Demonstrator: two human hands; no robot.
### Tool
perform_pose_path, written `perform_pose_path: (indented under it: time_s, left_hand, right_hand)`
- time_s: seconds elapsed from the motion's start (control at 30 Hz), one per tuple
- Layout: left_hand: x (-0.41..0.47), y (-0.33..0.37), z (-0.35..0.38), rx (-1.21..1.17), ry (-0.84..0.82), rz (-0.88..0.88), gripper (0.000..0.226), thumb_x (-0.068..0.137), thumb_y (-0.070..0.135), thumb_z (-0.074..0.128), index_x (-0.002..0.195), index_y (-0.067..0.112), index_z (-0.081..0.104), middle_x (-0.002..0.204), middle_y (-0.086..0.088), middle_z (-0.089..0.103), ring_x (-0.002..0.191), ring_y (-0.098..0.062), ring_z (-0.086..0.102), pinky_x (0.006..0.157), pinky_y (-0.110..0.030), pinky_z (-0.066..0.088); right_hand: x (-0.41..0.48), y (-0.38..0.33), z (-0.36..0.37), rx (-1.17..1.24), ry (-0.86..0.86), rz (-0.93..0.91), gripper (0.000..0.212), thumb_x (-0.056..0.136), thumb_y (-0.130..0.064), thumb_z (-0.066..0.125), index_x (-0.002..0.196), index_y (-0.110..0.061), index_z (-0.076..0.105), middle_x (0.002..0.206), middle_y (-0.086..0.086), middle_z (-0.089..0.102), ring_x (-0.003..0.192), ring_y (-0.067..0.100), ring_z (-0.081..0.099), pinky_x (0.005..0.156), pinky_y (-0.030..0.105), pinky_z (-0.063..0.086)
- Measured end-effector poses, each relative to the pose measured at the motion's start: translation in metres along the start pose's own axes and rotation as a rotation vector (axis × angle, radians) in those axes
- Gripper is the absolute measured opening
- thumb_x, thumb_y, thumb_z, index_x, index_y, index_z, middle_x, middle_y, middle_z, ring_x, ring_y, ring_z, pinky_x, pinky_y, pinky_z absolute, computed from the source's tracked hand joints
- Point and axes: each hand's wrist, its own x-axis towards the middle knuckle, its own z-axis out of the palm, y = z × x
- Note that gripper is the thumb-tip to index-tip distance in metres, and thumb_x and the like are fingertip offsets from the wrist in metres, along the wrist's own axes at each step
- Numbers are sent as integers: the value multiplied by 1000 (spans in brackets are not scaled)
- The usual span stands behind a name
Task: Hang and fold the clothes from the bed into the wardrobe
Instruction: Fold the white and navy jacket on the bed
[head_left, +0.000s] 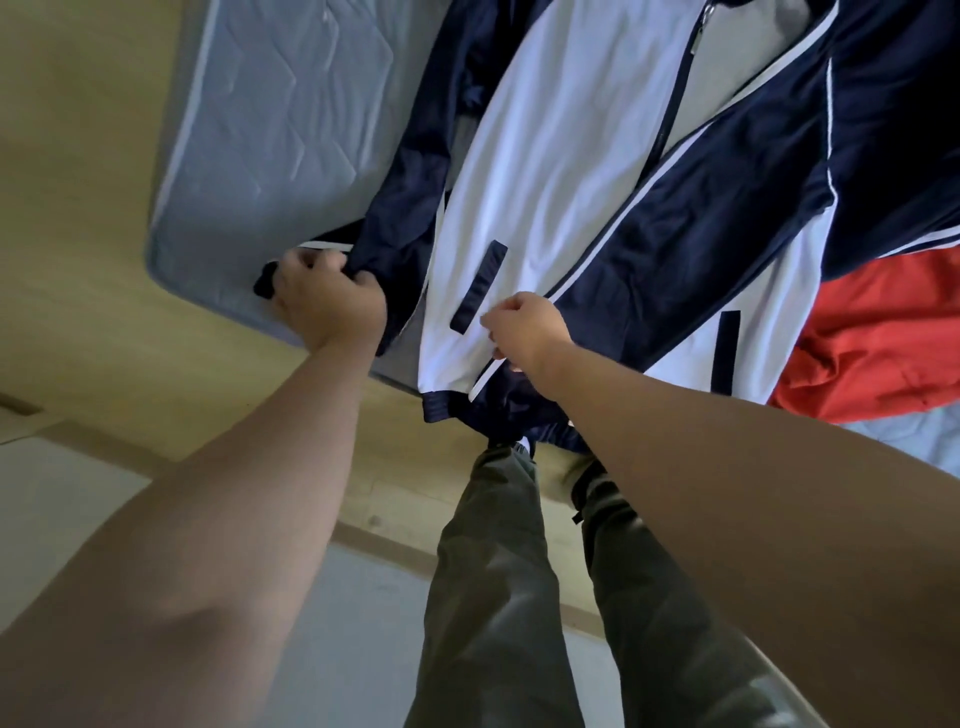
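**A bare bed on a tan floor**

The bed (270, 104) is a blue-grey quilted mattress with no sheet. White piping runs along its edge, and one rounded corner points toward the lower left. A small bare patch of it also shows at the far right. Under and around it lies a tan floor (78, 234) with a faint wood-like grain. Toward the bottom left, a pale grey-white surface (62, 493) meets the floor along a darker tan strip (384, 540); wall or panel, I cannot tell. The light is soft and even, slightly warm on the floor.
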Motion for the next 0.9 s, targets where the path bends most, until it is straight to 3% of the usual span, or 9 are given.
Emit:
perform_pose_path:
  time_s: [0.03,0.1,0.17,0.23,0.4,0.47,0.63,0.73,0.9]
  left_hand:
    - [-4,5,-1,-134,-46,71,23,80,22,57,93,8,70,99,-15,63,91,-34,58,81,-41,46]
    - [-12,18,-4,-613,-407,-56,14,74,19,60,79,11,71,78,-10,66,75,-26,60,72,-37,47]
    - [-16,29,-8,-1012,-886,-332,19,83,18,57,79,15,76,84,-11,71,76,-26,68,73,-35,55]
    - [-15,35,-4,-1054,-1098,-472,30,92,24,47,88,13,74,85,-10,74,69,-25,71,62,-30,57]
    - [-2,56,18,-737,-708,-585,34,100,34,46,79,12,63,62,0,60,37,-10,48,41,-16,33]
    - [3,70,24,-626,-803,-528,52,100,54,42,82,12,67,68,0,68,46,-12,59,49,-21,43]
    - [9,119,24,-1182,-1060,-709,55,96,66,43,105,17,65,84,-2,76,71,-23,74,62,-36,58]
    - [22,141,22,-1454,-872,-678,49,99,53,50,119,10,65,105,-12,72,93,-33,72,87,-45,57]
    - [59,169,5,-1657,-680,-535,36,100,32,50,115,3,65,119,-20,65,109,-38,63,104,-49,46]
  right_hand:
    - [-1,-4,-1,99,-30,30,17,95,-29,58,104,-16,62,94,1,69,74,17,64,64,29,50]
    - [-3,-12,-4,291,-106,85,33,94,-46,60,111,-18,66,101,1,72,82,16,68,73,31,52]
    - [-3,-17,-6,402,-157,124,42,90,-53,61,115,-19,68,106,1,72,93,18,69,85,35,53]
    - [-2,-18,-7,474,-184,185,39,91,-43,65,117,-14,69,107,5,73,92,25,69,87,38,55]
    - [1,-11,-19,742,-135,344,30,93,-11,46,107,1,70,98,19,70,90,36,69,94,49,53]
    - [2,-6,-25,823,-141,383,33,94,-11,38,105,1,66,86,18,64,80,34,67,85,40,54]
    - [-3,2,-38,927,-287,393,23,88,-9,40,85,-7,62,69,7,47,54,21,47,60,29,45]
    - [-4,4,-48,987,-353,366,30,87,-10,42,68,-8,65,58,5,50,47,22,50,56,27,46]
    - [-2,3,-65,1020,-470,267,32,92,-35,57,99,-9,74,75,7,68,61,24,66,63,31,54]
